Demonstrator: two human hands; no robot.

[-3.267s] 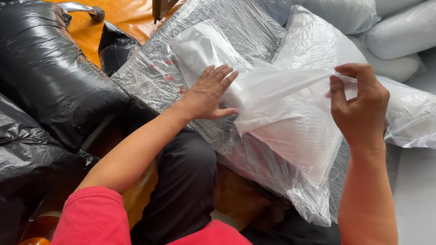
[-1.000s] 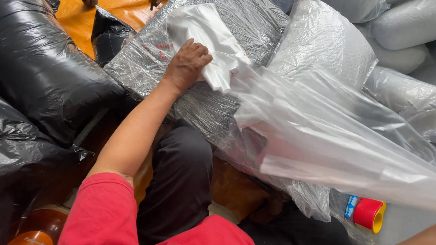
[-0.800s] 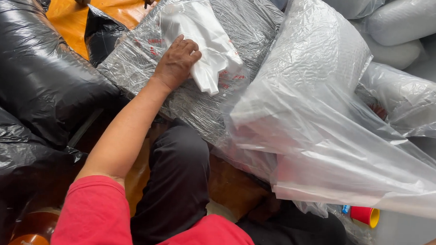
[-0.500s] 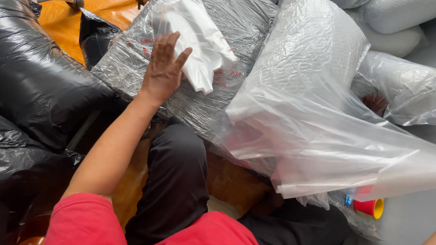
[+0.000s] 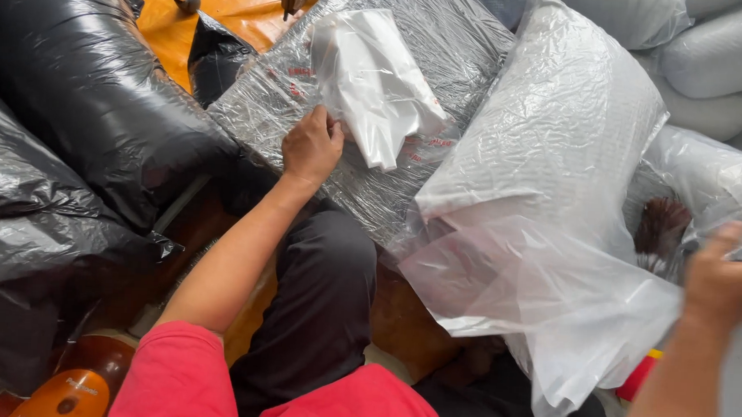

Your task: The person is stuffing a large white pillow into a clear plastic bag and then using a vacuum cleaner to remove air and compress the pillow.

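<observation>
Clear plastic bag (image 5: pixel 564 322) now swung off to my right hand (image 5: pixel 726 282), which grips its edge. Left hand (image 5: pixel 311 145) went from flat to pinching folded white bag stack (image 5: pixel 375 77) just above, on wrapped bundle (image 5: pixel 405 185).

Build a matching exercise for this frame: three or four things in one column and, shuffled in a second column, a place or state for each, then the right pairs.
Things:
1. left hand
2. right hand
3. folded white bags
4. black plastic bundle

Places or states:
A. at the right edge, gripping the loose clear bag
B. far left, beside the orange surface
C. on the flat wrapped bundle, under the fingers
D. curled at the lower edge of the white bags

Pairs: 1-D, 2-A, 3-C, 4-B
</observation>
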